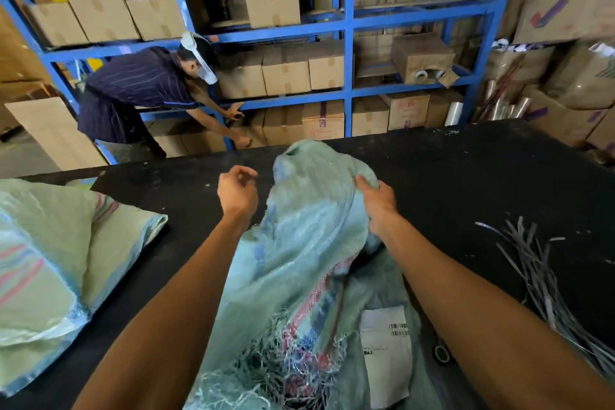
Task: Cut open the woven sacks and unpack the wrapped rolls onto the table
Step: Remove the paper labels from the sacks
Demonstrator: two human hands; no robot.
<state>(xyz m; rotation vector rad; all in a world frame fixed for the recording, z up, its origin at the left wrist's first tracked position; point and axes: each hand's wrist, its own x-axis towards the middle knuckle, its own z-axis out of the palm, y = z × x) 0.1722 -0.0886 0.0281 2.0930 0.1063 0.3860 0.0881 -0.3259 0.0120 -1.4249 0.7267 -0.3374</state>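
A pale green woven sack (309,236) with red and blue stripes lies bunched on the black table (466,183) in front of me, its near end frayed and a white shipping label (386,353) on it. My right hand (377,203) grips a fold of the sack near its far end. My left hand (237,191) hovers just left of the sack with loosely curled fingers, holding nothing. No wrapped roll shows; the sack hides whatever is inside it.
A second pale green sack (50,263) lies on the table's left side. Cut plastic strapping (545,280) is piled at the right. Beyond the table a person (139,93) bends toward blue shelving (347,43) full of cardboard boxes.
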